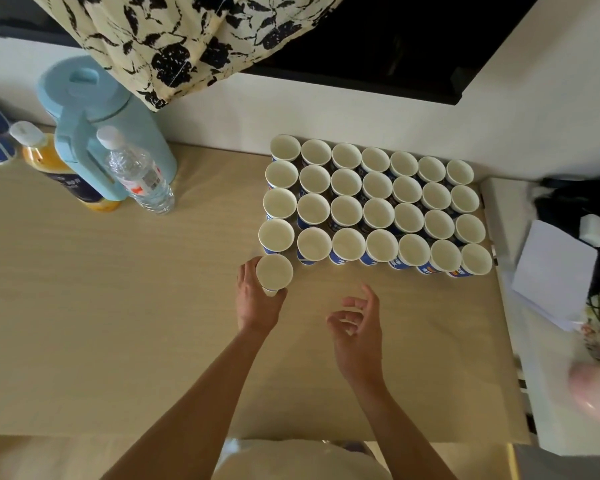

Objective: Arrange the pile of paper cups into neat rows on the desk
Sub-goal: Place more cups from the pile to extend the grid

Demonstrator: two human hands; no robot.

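Observation:
Several white paper cups with blue print stand upright in a tight block of rows (374,206) on the right half of the light wooden desk (118,306). My left hand (257,299) grips one more paper cup (273,271), upright, just in front of the block's left column. It stands close to the nearest cup there. My right hand (357,327) hovers above the desk to the right of it, fingers loosely curled and holding nothing.
At the back left stand a light blue thermos jug (94,116), a clear water bottle (136,171) and an orange drink bottle (49,164). A patterned curtain (174,39) hangs above. White paper (555,271) and dark clutter lie on a side surface at right.

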